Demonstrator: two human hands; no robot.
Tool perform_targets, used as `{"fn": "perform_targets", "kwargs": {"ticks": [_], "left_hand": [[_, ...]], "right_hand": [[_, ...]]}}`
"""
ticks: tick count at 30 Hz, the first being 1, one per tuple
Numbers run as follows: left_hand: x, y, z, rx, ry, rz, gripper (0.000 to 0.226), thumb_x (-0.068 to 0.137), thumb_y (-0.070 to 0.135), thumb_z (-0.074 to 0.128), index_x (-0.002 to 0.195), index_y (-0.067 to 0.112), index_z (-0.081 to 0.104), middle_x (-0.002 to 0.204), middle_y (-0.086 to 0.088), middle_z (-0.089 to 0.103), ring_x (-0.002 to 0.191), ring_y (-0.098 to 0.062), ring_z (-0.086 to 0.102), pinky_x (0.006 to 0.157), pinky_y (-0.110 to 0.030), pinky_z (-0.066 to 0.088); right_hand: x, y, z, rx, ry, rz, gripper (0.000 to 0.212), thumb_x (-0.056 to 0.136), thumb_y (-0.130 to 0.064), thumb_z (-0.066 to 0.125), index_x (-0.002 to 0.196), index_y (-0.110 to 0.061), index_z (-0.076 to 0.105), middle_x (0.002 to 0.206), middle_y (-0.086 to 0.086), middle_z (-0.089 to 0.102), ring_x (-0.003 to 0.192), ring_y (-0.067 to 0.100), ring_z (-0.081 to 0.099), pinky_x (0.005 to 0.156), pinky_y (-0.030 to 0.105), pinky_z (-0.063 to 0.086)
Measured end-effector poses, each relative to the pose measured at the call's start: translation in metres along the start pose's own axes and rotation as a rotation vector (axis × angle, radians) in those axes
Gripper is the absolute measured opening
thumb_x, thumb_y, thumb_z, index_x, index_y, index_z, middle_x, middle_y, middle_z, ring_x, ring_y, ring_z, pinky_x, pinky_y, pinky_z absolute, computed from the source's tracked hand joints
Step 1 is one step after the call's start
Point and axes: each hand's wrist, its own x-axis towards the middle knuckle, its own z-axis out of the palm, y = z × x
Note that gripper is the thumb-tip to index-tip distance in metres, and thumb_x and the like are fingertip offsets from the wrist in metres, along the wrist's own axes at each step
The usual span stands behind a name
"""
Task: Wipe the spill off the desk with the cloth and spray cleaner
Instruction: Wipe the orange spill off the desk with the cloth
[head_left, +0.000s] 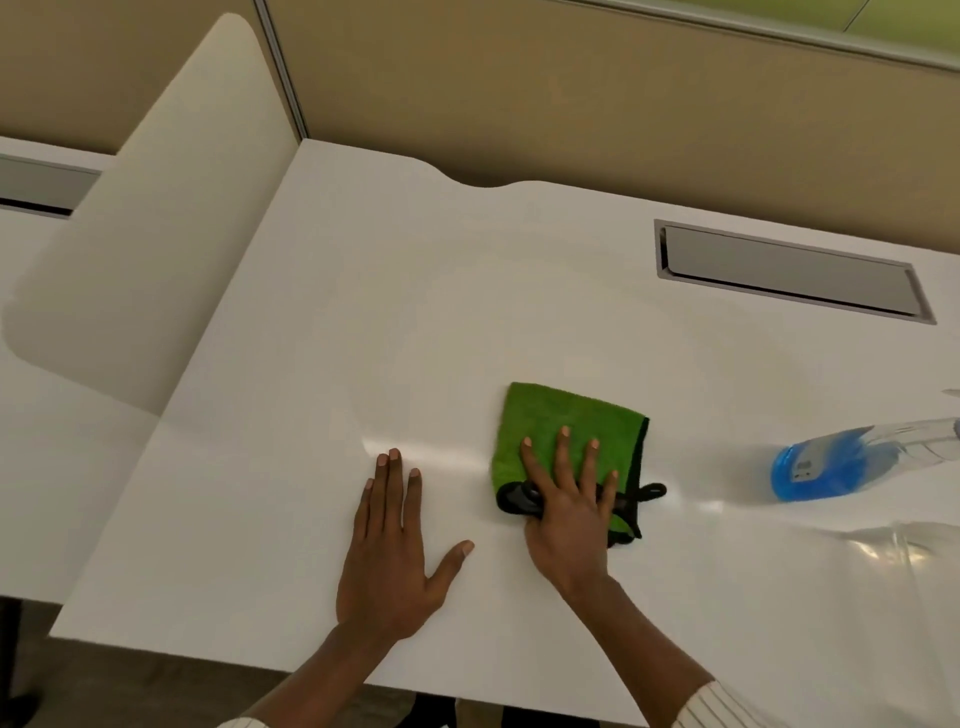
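Note:
A folded green cloth (550, 421) with black trim lies flat on the white desk (322, 332), a little right of centre. My right hand (569, 504) presses down on its near half, fingers spread over the fabric. My left hand (392, 540) rests flat on the bare desk just left of the cloth, palm down, fingers apart, holding nothing. A clear spray bottle (831, 467) of blue cleaner lies at the right edge of view, apart from both hands. I cannot make out a distinct spill; a faint sheen shows left of the cloth.
A grey recessed cable hatch (789, 270) sits in the desk at the back right. A white divider panel (150, 234) rises along the desk's left side. A beige partition wall (571, 93) stands behind. Clear plastic (883, 551) lies near the right front.

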Motion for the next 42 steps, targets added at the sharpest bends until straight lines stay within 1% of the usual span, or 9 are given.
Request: {"fn": "perform_targets", "kwargs": {"ticks": [5, 13, 18, 21, 26, 29, 32, 37, 42], "left_hand": [[0.000, 0.002, -0.002, -0.003, -0.012, -0.013, 0.106, 0.101, 0.077, 0.046, 0.172, 0.004, 0.018, 0.184, -0.014, -0.004, 0.172, -0.031, 0.000, 0.136, -0.050, 0.016], [0.001, 0.003, -0.003, -0.021, -0.009, -0.032, 0.107, 0.099, 0.075, 0.053, 0.172, 0.007, 0.017, 0.185, -0.011, -0.003, 0.172, -0.030, 0.003, 0.137, -0.044, 0.011], [0.000, 0.004, -0.002, -0.023, -0.027, -0.046, 0.108, 0.098, 0.077, 0.052, 0.173, 0.008, 0.016, 0.185, -0.010, -0.002, 0.172, -0.030, 0.004, 0.137, -0.041, 0.009], [0.001, 0.003, -0.002, -0.020, -0.028, -0.052, 0.109, 0.097, 0.076, 0.055, 0.173, 0.008, 0.015, 0.185, -0.010, -0.002, 0.172, -0.029, 0.004, 0.137, -0.040, 0.007], [0.001, 0.004, -0.003, -0.035, -0.019, -0.035, 0.109, 0.096, 0.073, 0.059, 0.172, 0.007, 0.017, 0.185, -0.011, 0.000, 0.172, -0.031, 0.006, 0.136, -0.044, 0.013], [0.001, 0.004, -0.003, -0.028, -0.021, -0.034, 0.110, 0.097, 0.075, 0.057, 0.173, 0.007, 0.015, 0.185, -0.012, 0.000, 0.172, -0.031, 0.005, 0.137, -0.042, 0.008], [0.002, 0.003, -0.002, -0.023, -0.031, -0.037, 0.111, 0.096, 0.075, 0.058, 0.172, 0.007, 0.016, 0.184, -0.012, -0.001, 0.171, -0.032, 0.005, 0.137, -0.041, 0.007], [0.001, 0.001, -0.002, -0.029, -0.032, -0.017, 0.110, 0.096, 0.074, 0.058, 0.171, 0.004, 0.020, 0.184, -0.015, 0.000, 0.172, -0.031, 0.003, 0.137, -0.044, 0.009], [0.001, 0.000, 0.000, -0.046, -0.018, -0.005, 0.110, 0.096, 0.076, 0.054, 0.171, 0.003, 0.021, 0.184, -0.016, 0.000, 0.172, -0.031, 0.003, 0.137, -0.045, 0.011]], "right_hand": [[0.075, -0.017, -0.014, -0.055, -0.124, -0.392, 0.086, 0.090, -0.024, 0.055, 0.162, -0.049, 0.015, 0.177, 0.001, 0.000, 0.161, 0.041, -0.011, 0.126, 0.069, 0.003], [0.186, -0.035, -0.048, -0.078, -0.272, -0.447, 0.075, 0.099, -0.025, 0.049, 0.160, -0.054, 0.017, 0.177, -0.005, -0.002, 0.163, 0.034, -0.009, 0.128, 0.065, -0.001], [0.229, -0.026, -0.060, -0.030, -0.273, -0.341, 0.069, 0.103, -0.024, 0.045, 0.159, -0.055, 0.019, 0.177, -0.006, -0.001, 0.163, 0.033, -0.010, 0.127, 0.066, -0.001], [0.242, 0.001, -0.064, -0.013, -0.243, -0.234, 0.065, 0.105, -0.031, 0.045, 0.160, -0.054, 0.019, 0.177, -0.005, 0.001, 0.162, 0.035, -0.008, 0.126, 0.068, 0.001], [0.241, 0.070, -0.073, 0.023, -0.159, 0.036, 0.064, 0.104, -0.034, 0.045, 0.159, -0.055, 0.019, 0.177, -0.004, 0.004, 0.162, 0.037, -0.004, 0.125, 0.070, 0.003], [0.227, 0.107, -0.080, 0.047, -0.120, 0.205, 0.063, 0.105, -0.038, 0.046, 0.160, -0.053, 0.019, 0.177, -0.003, 0.004, 0.162, 0.038, -0.003, 0.125, 0.071, 0.003], [0.203, 0.131, -0.079, 0.078, -0.077, 0.333, 0.066, 0.104, -0.034, 0.048, 0.161, -0.051, 0.019, 0.177, -0.001, 0.003, 0.162, 0.038, -0.006, 0.125, 0.070, 0.001], [0.162, 0.127, -0.071, 0.110, -0.060, 0.437, 0.066, 0.103, -0.033, 0.045, 0.161, -0.049, 0.019, 0.177, 0.001, 0.002, 0.162, 0.040, -0.005, 0.125, 0.071, 0.001], [0.090, 0.076, -0.046, 0.084, -0.036, 0.423, 0.073, 0.100, -0.029, 0.051, 0.162, -0.048, 0.018, 0.177, 0.003, 0.001, 0.161, 0.042, -0.004, 0.125, 0.071, 0.003]]}}
